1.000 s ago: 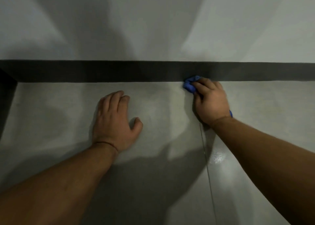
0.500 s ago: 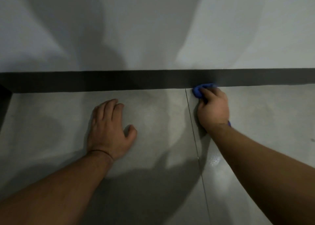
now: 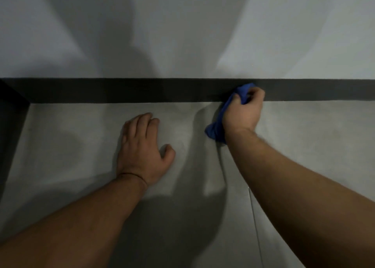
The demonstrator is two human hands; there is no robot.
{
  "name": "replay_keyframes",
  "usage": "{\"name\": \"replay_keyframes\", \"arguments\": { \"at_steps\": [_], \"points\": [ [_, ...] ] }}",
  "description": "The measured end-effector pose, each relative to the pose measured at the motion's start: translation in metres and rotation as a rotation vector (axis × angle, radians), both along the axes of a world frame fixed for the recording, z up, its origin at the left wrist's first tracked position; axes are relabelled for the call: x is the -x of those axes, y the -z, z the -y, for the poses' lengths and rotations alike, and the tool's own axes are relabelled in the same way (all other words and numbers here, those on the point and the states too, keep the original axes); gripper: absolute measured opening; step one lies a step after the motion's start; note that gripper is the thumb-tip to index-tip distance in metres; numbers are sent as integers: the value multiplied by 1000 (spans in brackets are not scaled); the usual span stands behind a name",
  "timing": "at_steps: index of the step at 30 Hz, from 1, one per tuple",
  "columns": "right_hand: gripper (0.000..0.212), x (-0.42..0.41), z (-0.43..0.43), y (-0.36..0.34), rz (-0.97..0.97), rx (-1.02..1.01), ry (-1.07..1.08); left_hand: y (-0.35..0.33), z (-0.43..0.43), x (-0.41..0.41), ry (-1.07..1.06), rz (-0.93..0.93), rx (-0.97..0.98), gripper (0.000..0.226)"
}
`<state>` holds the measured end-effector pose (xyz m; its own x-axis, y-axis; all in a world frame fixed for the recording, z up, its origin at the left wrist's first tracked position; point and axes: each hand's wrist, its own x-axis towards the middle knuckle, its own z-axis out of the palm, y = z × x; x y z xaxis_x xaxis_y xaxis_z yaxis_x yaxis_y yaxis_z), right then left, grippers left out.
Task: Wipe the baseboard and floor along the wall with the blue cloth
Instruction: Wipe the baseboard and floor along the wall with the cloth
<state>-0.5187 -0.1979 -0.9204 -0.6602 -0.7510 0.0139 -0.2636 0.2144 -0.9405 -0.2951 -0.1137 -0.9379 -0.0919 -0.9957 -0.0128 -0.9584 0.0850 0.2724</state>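
A dark grey baseboard (image 3: 142, 90) runs across the view where the pale wall meets the grey tiled floor (image 3: 81, 146). My right hand (image 3: 242, 110) is closed on the blue cloth (image 3: 216, 128) and presses its top bunch against the baseboard's face; the rest of the cloth hangs below my palm down to the floor. My left hand (image 3: 142, 146) lies flat on the floor, fingers apart, a hand's width left of the cloth and holding nothing.
The pale wall (image 3: 182, 28) fills the upper half. A dark vertical panel (image 3: 12, 125) closes the corner at far left. A thin tile joint (image 3: 253, 217) runs down the floor beneath my right forearm.
My right hand has lifted from the floor edge onto the baseboard's face, and more of the blue cloth now hangs out below the palm. My left hand stays flat on the floor.
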Motion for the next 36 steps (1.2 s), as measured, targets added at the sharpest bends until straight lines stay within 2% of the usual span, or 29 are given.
{"name": "replay_keyframes", "arguments": {
  "at_steps": [2,8,10,13,17,21,23,26,28,29,31,33,34,36],
  "points": [
    [18,-17,-9,5,-123,-16,-162,1,0,0,4,6,0,75],
    [33,-37,-34,10,-723,-142,-880,-3,2,0,12,3,-5,74],
    [41,-49,-46,10,-891,-174,-1018,-4,1,0,4,-49,17,71],
    [51,-57,-54,15,-940,-186,-1129,-4,-2,-1,-80,-244,60,68],
    [52,-70,-42,19,-950,-251,-1079,-6,-1,-1,-238,-553,56,59],
    [54,-69,-47,15,-980,-171,-1339,-17,6,-4,-423,-771,-14,48],
    [55,-50,-55,9,-983,-147,-1486,-21,7,-7,-416,-728,-57,46],
    [50,-30,-64,0,-934,-166,-1614,-25,1,-8,-298,-466,-95,45],
    [43,-23,-72,-8,-764,-136,-1582,-28,-4,-3,-218,-303,-97,48],
    [39,-19,-76,-11,-659,-77,-1479,-29,-6,-1,-193,-245,-96,51],
    [36,-9,-81,-14,-556,-3,-1102,-32,-6,4,-178,-156,-113,55],
    [37,2,-82,-18,-625,-164,-789,-35,-1,7,-192,-98,-159,48],
    [39,7,-82,-19,-673,-306,-726,-37,1,8,-211,-97,-188,42],
    [38,15,-87,-19,-737,-497,-763,-41,4,12,-258,-176,-254,29]
  ]
}}
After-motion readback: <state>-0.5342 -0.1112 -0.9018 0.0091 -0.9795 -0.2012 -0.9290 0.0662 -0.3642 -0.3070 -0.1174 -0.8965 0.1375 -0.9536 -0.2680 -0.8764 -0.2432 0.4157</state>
